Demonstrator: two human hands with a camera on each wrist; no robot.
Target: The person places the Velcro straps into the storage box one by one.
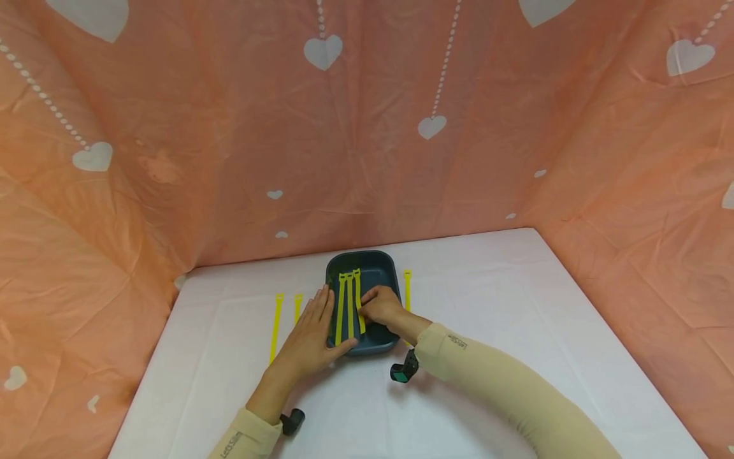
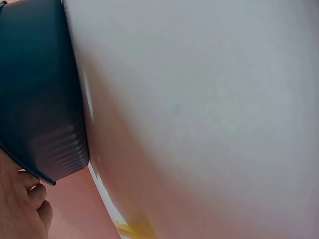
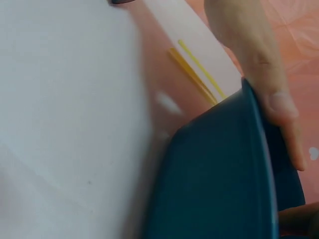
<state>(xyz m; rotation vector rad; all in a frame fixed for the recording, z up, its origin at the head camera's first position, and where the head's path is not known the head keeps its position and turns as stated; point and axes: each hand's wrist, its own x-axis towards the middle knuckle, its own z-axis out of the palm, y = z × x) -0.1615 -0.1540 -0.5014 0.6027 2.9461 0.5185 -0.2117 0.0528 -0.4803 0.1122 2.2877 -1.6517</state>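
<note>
In the tray (image 1: 377, 273), your right hand (image 1: 383, 307) pinches a yellow strap (image 1: 358, 290), likely light and flexible; hold mid-length. Your left hand (image 1: 312, 334) rests straight-fingered against the tray.

We see a dark blue tray (image 1: 380, 271), open side up; three thin yellow straps (image 1: 350, 306) lengthwise inside, toward left. We count two straps (image 1: 276, 328) left of it, one strap (image 1: 408, 290) right.

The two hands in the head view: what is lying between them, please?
Three yellow straps, side by side in the dark tray, lie between the left hand and the right hand. The head view shows this.
</note>
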